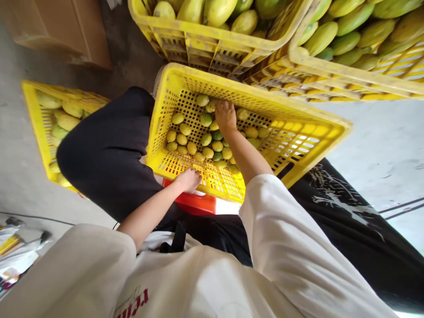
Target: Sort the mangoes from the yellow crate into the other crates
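Observation:
A yellow perforated crate (308,132) is tilted between my knees, with several small yellow-green fruits (185,139) heaped in its lower part. My left hand (189,179) grips the crate's near rim. My right hand (225,117) reaches inside, fingers curled down over the small fruits near the far wall; whether it holds one is hidden.
Two yellow crates (212,44) (347,75) full of large green-yellow mangoes stand beyond. Another yellow crate of fruit (36,128) sits on the floor at left, behind my black-trousered knee (109,150). A red object (194,204) lies under the tilted crate. A cardboard box (66,31) stands far left.

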{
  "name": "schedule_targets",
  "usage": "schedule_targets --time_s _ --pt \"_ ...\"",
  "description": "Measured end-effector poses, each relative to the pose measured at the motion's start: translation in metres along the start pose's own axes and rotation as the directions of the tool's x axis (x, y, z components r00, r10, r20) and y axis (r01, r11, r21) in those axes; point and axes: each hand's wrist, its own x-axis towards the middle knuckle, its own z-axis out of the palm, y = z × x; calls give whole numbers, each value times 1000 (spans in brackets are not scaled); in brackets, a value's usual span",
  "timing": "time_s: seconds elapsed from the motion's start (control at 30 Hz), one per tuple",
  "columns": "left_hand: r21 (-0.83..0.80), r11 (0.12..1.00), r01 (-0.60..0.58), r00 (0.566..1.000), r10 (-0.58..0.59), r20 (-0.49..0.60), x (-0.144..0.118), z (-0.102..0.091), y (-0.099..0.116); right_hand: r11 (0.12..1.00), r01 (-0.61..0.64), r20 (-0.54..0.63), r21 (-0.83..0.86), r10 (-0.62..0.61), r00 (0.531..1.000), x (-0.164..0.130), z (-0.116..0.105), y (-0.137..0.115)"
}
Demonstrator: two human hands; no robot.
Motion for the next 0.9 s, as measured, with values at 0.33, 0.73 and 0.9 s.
schedule_targets --time_s 0.33,0.73,0.9 --pt "19 1000 -16 1000 16 -2 4 7 -1 977 -215 102 8 213 972 -15 -17 4" --pt "4 1000 4 1000 -4 -19 6 11 -1 890 -441 223 113 410 885 -88 30 -13" --pt "0 1000 4 1000 -4 -10 4 8 -1 838 -541 225 64 516 826 -77 29 -24"
